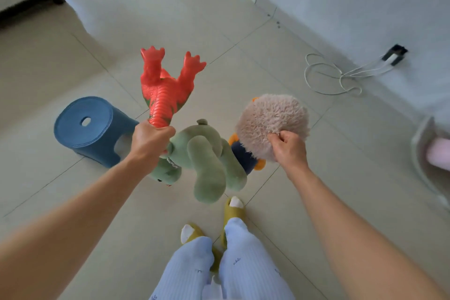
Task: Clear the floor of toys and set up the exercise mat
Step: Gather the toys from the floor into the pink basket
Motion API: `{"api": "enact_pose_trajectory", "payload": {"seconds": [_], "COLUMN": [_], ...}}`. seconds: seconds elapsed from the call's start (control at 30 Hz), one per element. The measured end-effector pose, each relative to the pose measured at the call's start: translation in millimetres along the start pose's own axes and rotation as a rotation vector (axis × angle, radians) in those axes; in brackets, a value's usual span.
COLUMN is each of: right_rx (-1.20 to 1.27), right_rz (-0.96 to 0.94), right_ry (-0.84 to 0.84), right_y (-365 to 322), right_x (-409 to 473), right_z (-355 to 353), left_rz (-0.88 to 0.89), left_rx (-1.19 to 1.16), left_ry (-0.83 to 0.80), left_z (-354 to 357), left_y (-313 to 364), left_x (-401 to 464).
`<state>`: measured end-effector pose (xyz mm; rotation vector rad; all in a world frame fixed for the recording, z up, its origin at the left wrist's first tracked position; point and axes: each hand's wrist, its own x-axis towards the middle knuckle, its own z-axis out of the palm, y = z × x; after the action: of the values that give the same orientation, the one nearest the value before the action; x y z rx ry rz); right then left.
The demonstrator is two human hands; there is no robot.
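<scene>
My left hand (149, 142) grips two toys at once. A red rubber dinosaur (165, 87) sticks up and away from the fist, held by its tail, legs pointing up. A green plush dinosaur (207, 165) hangs below the same fist, head down. My right hand (288, 147) pinches the shaggy beige fur of a plush toy (271, 124) with an orange and navy body hanging beneath it. All three toys are off the tiled floor (73, 202). No exercise mat is in view.
A blue plastic stool (90, 129) stands on the floor to the left of my left hand. A white cable (328, 75) loops from a wall socket at the right. A white basket (428, 165) with something pink sits at the right edge. My feet wear yellow slippers (233, 209).
</scene>
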<state>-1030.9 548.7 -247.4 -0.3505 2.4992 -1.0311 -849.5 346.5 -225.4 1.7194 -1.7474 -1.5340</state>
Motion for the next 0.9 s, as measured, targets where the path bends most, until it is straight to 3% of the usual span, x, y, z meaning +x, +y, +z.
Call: {"api": "enact_pose_trajectory", "payload": {"seconds": [0.47,0.9], "right_rx": [0.026,0.124], "right_rz": [0.079,0.162], "right_ry": [0.182,0.429], "right_y": [57,213], "right_x": [-65,-136], "right_z": [-135,-326], "left_rz": [0.159,0.249], "left_rx": [0.134,0.156], "left_ry": [-0.227,-0.454], "left_z": [76,251], "left_y": [57,73], "left_x": [-98,-257]}}
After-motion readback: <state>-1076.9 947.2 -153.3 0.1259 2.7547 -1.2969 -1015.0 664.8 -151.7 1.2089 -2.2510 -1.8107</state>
